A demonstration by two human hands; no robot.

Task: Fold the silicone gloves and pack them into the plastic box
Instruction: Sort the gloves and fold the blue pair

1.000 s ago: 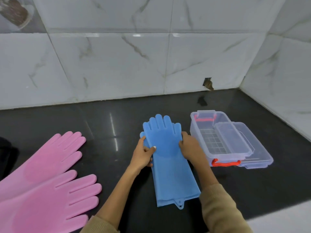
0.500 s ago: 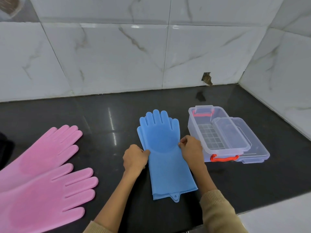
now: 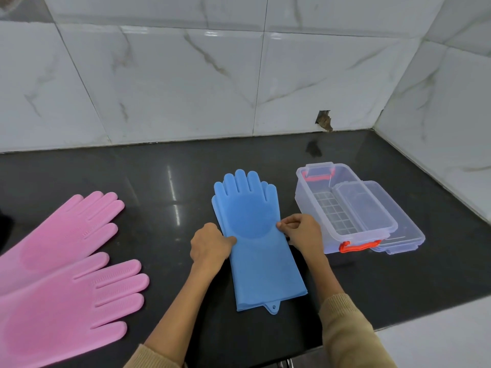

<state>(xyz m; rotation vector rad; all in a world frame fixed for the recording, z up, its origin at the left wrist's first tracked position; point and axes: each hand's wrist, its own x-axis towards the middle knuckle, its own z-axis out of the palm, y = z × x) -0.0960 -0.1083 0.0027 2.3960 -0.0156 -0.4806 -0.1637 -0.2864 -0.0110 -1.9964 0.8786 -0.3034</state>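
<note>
The blue gloves (image 3: 255, 235) lie stacked flat on the black counter (image 3: 159, 181), fingers pointing away toward the tiled wall (image 3: 239, 75), cuff nearest the person. Their long axis runs straight out from the person's body, so any fold in half has to travel along that line, either cuff up to fingers or fingers back to cuff.

The left hand (image 3: 211, 245) grips the left edge at about mid-length, fingers curled, thumb on top. The right hand (image 3: 300, 229) pinches the right edge just opposite, thumb and fingertips closed narrow on the rim. Both sit at the waist of the gloves, which looks like the fold line.

The open plastic box (image 3: 342, 208) stands just beside the right hand, its lid (image 3: 398, 229) propped against its far side, so the right hand is nearer for packing. Two pink gloves (image 3: 66, 261) wait well apart to the left, unfolded.
</note>
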